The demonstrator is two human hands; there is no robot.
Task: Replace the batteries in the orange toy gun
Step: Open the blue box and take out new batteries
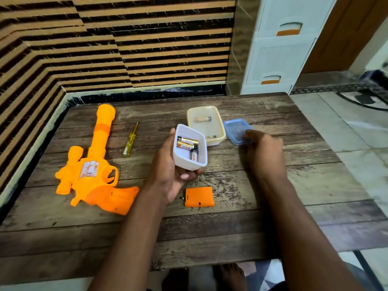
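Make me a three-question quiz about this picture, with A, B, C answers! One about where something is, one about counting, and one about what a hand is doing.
1. Where does the yellow screwdriver lie?
A. Inside the cream tub
B. On the table beside the toy gun's barrel
C. On the blue lid

2. How many batteries show in the white tub?
A. One
B. Three
C. Six

3. What is the left hand doing?
A. Holding the white tub
B. Resting flat on the table
C. Gripping the toy gun

Answers:
1 B: the yellow screwdriver lies on the table, just right of the toy gun.
2 B: three batteries lie in the white tub.
3 A: the left hand cradles the tub, tilted, above the table, while the right hand touches the blue lid.
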